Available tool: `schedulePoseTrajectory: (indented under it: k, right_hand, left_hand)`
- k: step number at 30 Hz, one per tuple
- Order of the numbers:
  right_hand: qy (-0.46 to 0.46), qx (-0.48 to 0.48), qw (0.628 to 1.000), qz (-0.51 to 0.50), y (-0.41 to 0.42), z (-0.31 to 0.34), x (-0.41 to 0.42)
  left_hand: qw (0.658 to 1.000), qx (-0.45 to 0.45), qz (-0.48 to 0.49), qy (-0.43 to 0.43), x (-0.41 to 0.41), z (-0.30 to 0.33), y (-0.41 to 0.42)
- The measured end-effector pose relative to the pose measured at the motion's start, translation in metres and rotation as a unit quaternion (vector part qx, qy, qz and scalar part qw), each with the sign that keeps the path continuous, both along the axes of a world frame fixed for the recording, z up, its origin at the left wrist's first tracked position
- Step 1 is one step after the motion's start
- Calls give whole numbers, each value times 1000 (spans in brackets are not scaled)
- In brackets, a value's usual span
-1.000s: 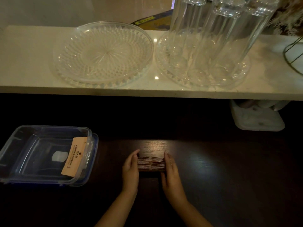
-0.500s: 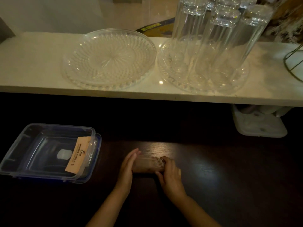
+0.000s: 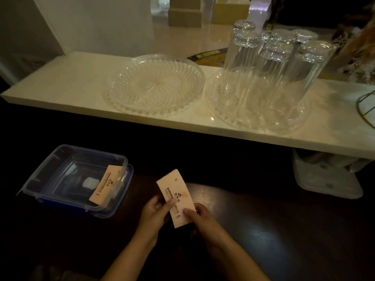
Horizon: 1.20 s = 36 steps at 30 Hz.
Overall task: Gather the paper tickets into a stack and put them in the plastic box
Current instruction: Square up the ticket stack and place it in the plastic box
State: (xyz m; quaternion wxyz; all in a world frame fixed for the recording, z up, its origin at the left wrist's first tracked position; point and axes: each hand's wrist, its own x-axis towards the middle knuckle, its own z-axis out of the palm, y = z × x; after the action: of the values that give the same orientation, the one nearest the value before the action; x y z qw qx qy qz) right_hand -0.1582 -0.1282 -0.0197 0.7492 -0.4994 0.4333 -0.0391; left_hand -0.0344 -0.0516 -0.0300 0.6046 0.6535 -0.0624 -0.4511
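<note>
Both your left hand (image 3: 155, 212) and right hand (image 3: 199, 217) pinch the lower end of the pale-pink printed paper ticket stack (image 3: 177, 196), light, bendy and prone to fanning, so grip its long edges before moving left to the clear rectangular plastic box (image 3: 43, 175).

I see a dark wooden table (image 3: 263, 230) carrying a clear plastic box (image 3: 50, 179) at its left, which sits on a blue lid (image 3: 113, 211). Behind and above runs a white shelf (image 3: 60, 86). On it lie 2 cut-glass plates: an empty plate (image 3: 155, 86) and, just beside it, a second plate (image 3: 223, 118) bearing upturned glasses (image 3: 274, 74).
</note>
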Motion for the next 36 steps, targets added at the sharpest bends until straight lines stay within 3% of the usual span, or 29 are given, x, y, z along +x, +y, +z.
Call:
schedulePoseTrajectory:
  k: [7,15,20,29,33,36]
  right_hand:
    - [-44,-83,994,64,-34,15,-17]
    - [-59,-54,996,46,-20,25,-7]
    - [-65,-35,996,42,-7,33,12]
    - [-82,-100,990,54,50,40,109]
    - [-92,-203,975,22,62,40,156]
    - [-41,-316,948,19,69,32,193]
  left_hand:
    - [998,40,-44,35,-16,22,15]
    - [998,13,-33,59,-22,51,30]
    - [999,42,-18,18,-3,61,37]
    - [993,66,-80,-51,130,59,96]
    - [993,71,-46,-80,220,48,114]
    - [990,98,-55,-90,278,36,115]
